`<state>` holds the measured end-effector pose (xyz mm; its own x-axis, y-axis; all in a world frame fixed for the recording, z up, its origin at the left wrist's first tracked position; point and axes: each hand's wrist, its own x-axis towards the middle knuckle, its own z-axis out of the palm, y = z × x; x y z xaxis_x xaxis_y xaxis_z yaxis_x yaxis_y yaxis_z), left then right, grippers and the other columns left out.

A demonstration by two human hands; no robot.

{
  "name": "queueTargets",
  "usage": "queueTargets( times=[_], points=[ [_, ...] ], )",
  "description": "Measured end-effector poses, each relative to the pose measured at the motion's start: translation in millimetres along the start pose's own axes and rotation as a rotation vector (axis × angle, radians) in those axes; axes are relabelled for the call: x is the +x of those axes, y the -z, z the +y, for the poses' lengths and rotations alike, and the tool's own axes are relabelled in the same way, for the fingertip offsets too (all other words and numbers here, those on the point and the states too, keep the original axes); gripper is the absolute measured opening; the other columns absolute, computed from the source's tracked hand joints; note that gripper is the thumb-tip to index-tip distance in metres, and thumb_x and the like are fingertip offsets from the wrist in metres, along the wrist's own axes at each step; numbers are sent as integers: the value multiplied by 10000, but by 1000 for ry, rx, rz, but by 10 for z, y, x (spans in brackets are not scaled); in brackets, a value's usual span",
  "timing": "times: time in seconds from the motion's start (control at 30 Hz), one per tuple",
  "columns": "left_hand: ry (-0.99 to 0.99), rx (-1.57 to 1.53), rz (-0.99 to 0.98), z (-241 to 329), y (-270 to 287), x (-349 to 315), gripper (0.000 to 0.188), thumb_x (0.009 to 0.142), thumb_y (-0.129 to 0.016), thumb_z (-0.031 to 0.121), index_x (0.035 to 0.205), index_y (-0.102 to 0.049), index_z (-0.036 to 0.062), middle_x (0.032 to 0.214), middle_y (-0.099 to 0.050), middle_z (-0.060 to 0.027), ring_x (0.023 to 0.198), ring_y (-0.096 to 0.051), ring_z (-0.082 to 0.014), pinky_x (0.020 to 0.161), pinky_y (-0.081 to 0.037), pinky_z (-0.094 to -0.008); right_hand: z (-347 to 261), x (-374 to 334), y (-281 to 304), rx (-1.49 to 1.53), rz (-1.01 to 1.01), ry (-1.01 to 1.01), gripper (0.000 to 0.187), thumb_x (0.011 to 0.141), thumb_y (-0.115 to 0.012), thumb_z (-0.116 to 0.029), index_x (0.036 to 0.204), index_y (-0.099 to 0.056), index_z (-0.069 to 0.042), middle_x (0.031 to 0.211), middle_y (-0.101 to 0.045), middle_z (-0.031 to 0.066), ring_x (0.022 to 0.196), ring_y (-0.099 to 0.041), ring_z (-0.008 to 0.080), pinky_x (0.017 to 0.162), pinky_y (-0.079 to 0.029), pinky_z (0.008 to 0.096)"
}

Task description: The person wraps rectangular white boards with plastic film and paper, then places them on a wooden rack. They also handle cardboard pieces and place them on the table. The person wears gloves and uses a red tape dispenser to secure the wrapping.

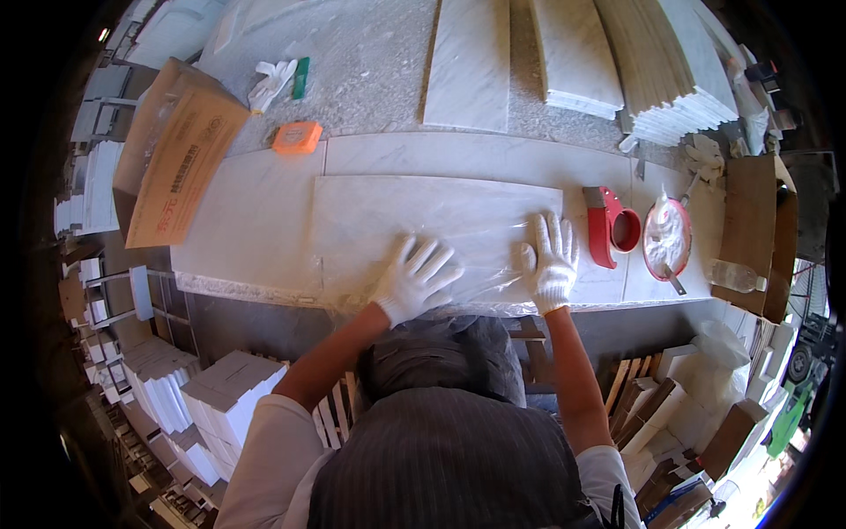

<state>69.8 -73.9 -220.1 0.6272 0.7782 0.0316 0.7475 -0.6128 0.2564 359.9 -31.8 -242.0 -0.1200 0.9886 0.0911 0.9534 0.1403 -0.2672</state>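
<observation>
Left hand [419, 284] and right hand [553, 266] on clear film [487, 287] over pale slab [423, 198]
Slab's long axis runs nine to three o'clock; left fingers spread toward one, right toward twelve, all open.

We have a table [370, 88], speckled grey at the back, with smooth pale panels [238, 212] along its near edge. On the panels we see a slab [388, 204], a red tape dispenser [601, 231], a bowl [647, 240] and a bottle [735, 276]. Behind, we find a glove [270, 85] beside a green block [301, 78], an orange block [298, 137] and stacked slabs [674, 70]. A carton [183, 159] stands at left.
</observation>
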Motion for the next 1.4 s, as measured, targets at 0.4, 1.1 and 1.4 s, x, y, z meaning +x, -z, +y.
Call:
queueTargets(
  times=[0.4,1.1,1.4],
  points=[
    [831,41,-93,-27,461,-2162,716,642,-853,256,1270,-554,83,1385,-444,-147,1275,-460,-341,1048,-393,-487,0,7,-12,-7,-4,29,531,952,-493,-380,1423,-498,-135,1492,-441,126,1379,-372,396,1161,-231,518],
    [1393,-701,146,-216,-79,-2304,246,884,-680,219,1045,-618,44,1077,-622,-91,1003,-576,-232,910,-446,-363,-28,6,27,-44,-55,21,558,943,-495,-367,1449,-472,-134,1514,-419,111,1405,-338,384,1165,-215,505],
    [1269,-85,416,-661,389,-1603,451,825,-728,316,1192,-619,79,1366,-490,-166,1199,-489,-369,1036,-382,-449,-45,12,-9,-8,-22,27,557,925,-503,-353,1445,-476,-158,1519,-406,114,1403,-334,389,1167,-220,512]
  ],
)
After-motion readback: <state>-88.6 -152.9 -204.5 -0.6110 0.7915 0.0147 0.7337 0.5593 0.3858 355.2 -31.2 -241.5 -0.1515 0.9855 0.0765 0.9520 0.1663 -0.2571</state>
